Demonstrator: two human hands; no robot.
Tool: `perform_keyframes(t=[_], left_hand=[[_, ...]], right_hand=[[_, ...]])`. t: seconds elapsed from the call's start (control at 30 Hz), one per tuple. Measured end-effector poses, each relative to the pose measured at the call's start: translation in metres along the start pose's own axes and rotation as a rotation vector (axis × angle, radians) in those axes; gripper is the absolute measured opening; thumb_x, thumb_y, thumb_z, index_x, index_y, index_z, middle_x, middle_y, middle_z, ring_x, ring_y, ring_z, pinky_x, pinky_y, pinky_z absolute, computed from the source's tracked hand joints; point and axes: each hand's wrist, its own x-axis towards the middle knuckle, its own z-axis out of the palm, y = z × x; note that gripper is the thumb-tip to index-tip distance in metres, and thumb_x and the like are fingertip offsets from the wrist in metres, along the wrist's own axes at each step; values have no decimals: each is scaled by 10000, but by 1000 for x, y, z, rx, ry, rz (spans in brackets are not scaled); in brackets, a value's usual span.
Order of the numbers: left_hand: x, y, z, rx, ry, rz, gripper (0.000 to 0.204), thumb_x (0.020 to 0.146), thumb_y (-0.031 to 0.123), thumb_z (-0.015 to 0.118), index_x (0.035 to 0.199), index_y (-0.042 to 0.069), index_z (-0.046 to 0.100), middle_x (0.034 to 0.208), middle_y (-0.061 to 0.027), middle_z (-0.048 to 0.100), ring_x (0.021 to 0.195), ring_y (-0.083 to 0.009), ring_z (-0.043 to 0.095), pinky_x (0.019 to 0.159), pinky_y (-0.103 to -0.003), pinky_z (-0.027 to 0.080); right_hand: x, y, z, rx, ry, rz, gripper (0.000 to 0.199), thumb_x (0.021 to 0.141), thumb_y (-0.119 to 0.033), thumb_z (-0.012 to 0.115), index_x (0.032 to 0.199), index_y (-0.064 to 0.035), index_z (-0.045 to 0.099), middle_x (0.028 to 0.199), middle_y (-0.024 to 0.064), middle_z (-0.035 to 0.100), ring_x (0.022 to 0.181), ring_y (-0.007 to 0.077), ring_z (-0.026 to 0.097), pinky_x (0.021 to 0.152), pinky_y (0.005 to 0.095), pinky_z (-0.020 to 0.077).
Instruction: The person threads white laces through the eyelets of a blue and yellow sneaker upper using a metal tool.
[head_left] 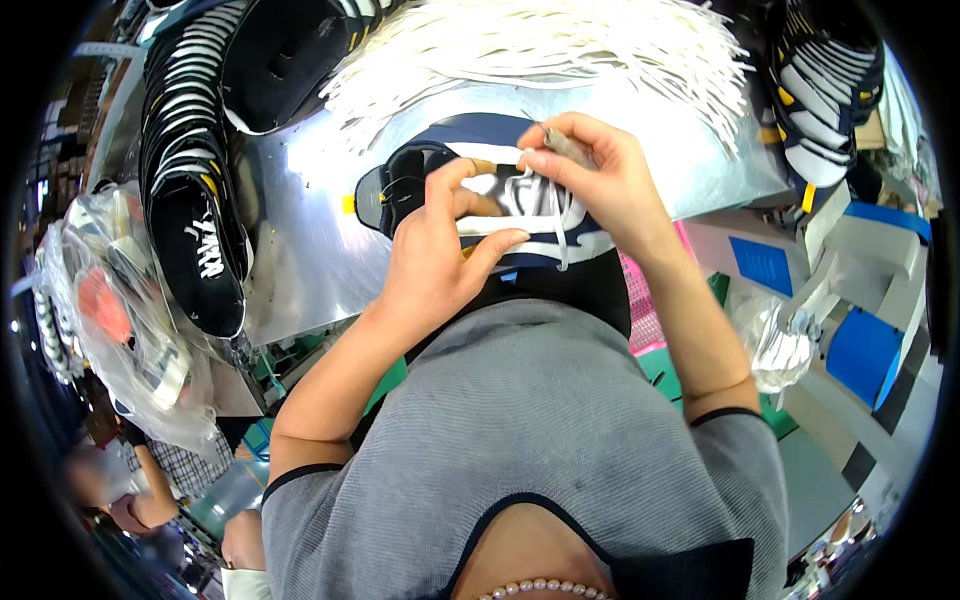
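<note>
A flat black, navy and white shoe upper (592, 243) lies in front of me, its heel end to the left. My left hand (432, 250) grips its side, fingers curled into the opening and thumb along the near edge. A white shoelace (545, 228) runs in loops across the upper's eyelets. Pinched in my right hand (618, 185) is a small hook tool (566, 147) with a pale handle and a thin metal tip pointing up and left. White lace shows at the right fingertips; whether they grip it is hard to tell.
A big pile of white laces (540, 45) lies along the metal table's (300, 260) far side. Stacked uppers (195, 200) stand at the left, more uppers (815, 110) at the right. A clear plastic bag (135, 330) hangs left; a grey machine (870, 260) stands right.
</note>
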Motion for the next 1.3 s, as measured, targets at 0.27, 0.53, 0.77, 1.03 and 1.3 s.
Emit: perform_keyframes(t=[0.27, 0.53, 0.77, 1.03, 1.3], left_hand=[[18, 1, 3, -50, 183, -154, 473, 914, 292, 727, 1263, 27, 548, 1139, -187, 668, 1053, -311, 662, 922, -389, 514], [17, -11, 13, -64, 263, -131, 267, 926, 104, 724, 1129, -3, 587, 1073, -86, 705, 926, -110, 643, 837, -252, 504], [15, -14, 19, 196, 425, -57, 285, 844, 114, 804, 982, 29, 569, 954, -78, 699, 775, -148, 584, 737, -298, 481], [17, -7, 19, 191, 513, -88, 399, 807, 171, 810, 1124, 42, 605, 930, -75, 675, 831, -207, 565, 822, -349, 458], [17, -10, 20, 288, 471, -36, 381, 824, 141, 774, 1154, 44, 609, 987, -89, 712, 951, -269, 618, 870, -385, 447]], right_hand=[[8, -2, 10, 130, -23, 52, 105, 914, -78, 687, 989, -5, 677, 910, -13, 649, 838, 45, 563, 778, 209, 462], [20, 9, 13, 63, -90, 101, 153, 891, -93, 717, 1005, 8, 701, 943, 13, 680, 892, 70, 602, 821, 222, 481], [17, 17, 19, -55, -78, 35, 216, 905, -181, 700, 1012, 8, 704, 911, 49, 667, 859, 123, 626, 772, 268, 499], [-12, 0, 12, -343, 5, -67, 102, 970, -115, 609, 987, -15, 601, 893, 132, 700, 795, 242, 699, 724, 328, 532], [-9, 0, 8, -626, -1, -316, 118, 895, -107, 681, 965, -35, 619, 820, 141, 708, 744, 309, 696, 643, 376, 529]])
